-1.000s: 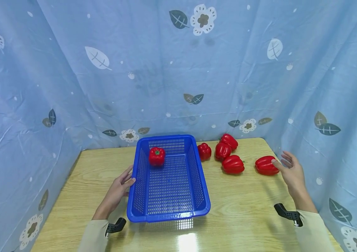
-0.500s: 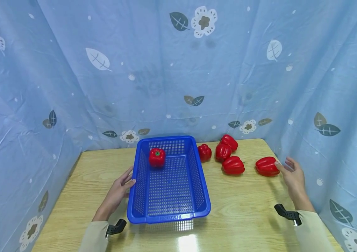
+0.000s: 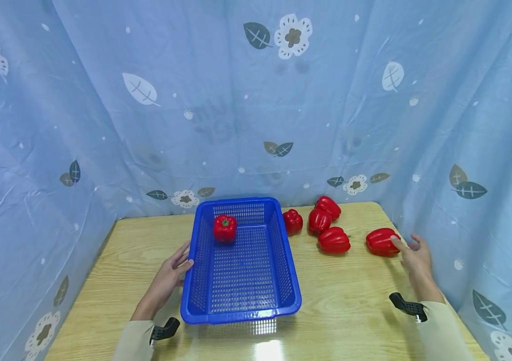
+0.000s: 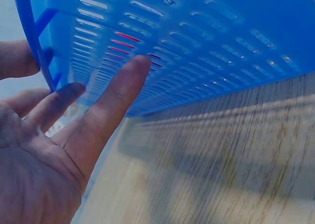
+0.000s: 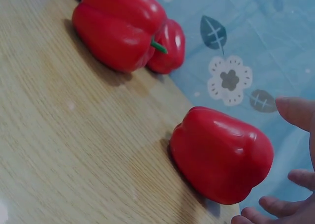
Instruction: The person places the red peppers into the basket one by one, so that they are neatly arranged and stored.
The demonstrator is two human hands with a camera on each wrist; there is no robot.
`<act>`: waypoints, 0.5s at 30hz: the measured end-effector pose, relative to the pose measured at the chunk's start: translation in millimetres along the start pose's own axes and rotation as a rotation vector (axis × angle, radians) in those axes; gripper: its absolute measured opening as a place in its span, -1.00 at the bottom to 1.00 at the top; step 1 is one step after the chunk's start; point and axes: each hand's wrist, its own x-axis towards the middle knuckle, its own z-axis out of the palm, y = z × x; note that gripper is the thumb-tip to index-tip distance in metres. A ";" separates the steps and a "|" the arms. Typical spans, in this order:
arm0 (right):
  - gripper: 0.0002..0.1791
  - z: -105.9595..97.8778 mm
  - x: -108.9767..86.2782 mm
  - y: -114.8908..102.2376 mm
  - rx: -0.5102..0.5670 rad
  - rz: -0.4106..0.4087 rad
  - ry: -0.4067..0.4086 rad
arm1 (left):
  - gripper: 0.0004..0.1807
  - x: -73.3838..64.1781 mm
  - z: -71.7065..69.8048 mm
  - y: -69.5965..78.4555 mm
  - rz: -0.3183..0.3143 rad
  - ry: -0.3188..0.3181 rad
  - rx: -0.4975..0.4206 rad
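A blue perforated plastic basket (image 3: 243,315) stands on the wooden table with one red bell pepper (image 3: 225,229) in its back left corner. My left hand (image 3: 167,280) holds the basket's left rim, thumb over the edge; in the left wrist view, the fingers (image 4: 101,118) lie along the outer wall. On the right, a red bell pepper (image 5: 221,155) rests on its side near the table edge. My right hand (image 3: 418,263) is beside its right end, thumb and fingers spread. A gap shows between that hand and the pepper in the right wrist view.
Several more red bell peppers lie right of the basket: one pepper (image 3: 293,221) by its wall, a front one (image 3: 334,240) and two behind. A blue patterned curtain (image 3: 237,100) surrounds the table (image 3: 341,311) at the back and sides.
My right hand has moved slightly left and closer to the lone bell pepper. The left hand stays at the basket rim. The head view has shifted slightly.
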 end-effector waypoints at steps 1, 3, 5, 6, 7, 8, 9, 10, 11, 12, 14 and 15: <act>0.05 0.8 0.9 0.7 0.000 0.008 -0.004 | -0.33 -0.3 -0.4 0.0 0.000 0.001 -0.001; 0.08 2.1 3.0 2.3 -0.008 0.024 -0.013 | -0.33 -0.7 -1.3 -0.6 -0.003 0.002 0.000; 0.12 2.8 5.1 3.2 -0.013 0.031 -0.016 | -0.33 -1.1 -1.7 -1.1 -0.008 0.008 0.003; 0.13 3.1 5.8 3.8 -0.019 0.039 -0.020 | -0.32 -1.1 -1.6 -1.2 -0.007 0.008 0.005; 0.15 3.3 6.4 4.1 -0.019 0.049 -0.026 | -0.32 -1.0 -1.7 -1.3 -0.008 0.008 0.006; 0.17 3.5 6.6 4.3 -0.019 0.064 -0.032 | -0.32 -1.1 -1.5 -1.1 -0.009 0.006 0.006; 0.20 3.7 7.1 4.5 -0.006 0.080 -0.042 | -0.31 -1.0 -1.4 -0.9 -0.004 0.001 0.006; 0.22 3.9 7.3 4.6 0.002 0.097 -0.050 | -0.31 -0.9 -1.1 -0.6 -0.004 0.003 0.001; 0.25 3.8 7.4 5.0 0.012 0.115 -0.060 | -0.31 -0.8 -0.9 -0.4 -0.001 0.002 -0.001; 0.26 3.9 7.5 5.1 0.023 0.133 -0.067 | -0.30 -0.6 -0.7 -0.2 0.001 0.000 -0.005; 0.30 4.1 8.2 6.4 0.021 0.155 -0.072 | -0.30 -1.1 -0.2 0.5 0.003 -0.004 -0.013; 0.31 4.2 8.8 7.1 0.025 0.161 -0.074 | -0.29 -1.2 0.0 0.5 0.005 -0.006 -0.015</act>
